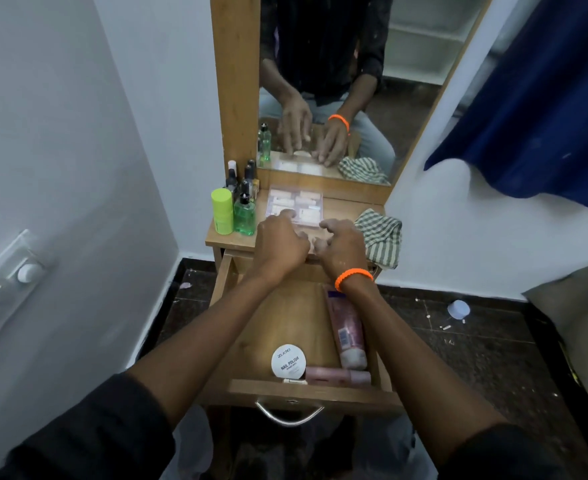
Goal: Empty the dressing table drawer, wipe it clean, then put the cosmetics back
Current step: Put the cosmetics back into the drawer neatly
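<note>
While both hands are curled at the near edge of the clear palette case (294, 206) on the tabletop, whether anything is pinched cannot be told: the left hand (280, 245) touches it with one fingertip, the right hand (342, 249) hooks just beside. The case is best set flat, clear of the bottles (242, 209) and striped cloth (380, 237). Left in the open drawer (285, 317) are a nail-polish tin (289, 361) and pink tubes (348, 330).
</note>
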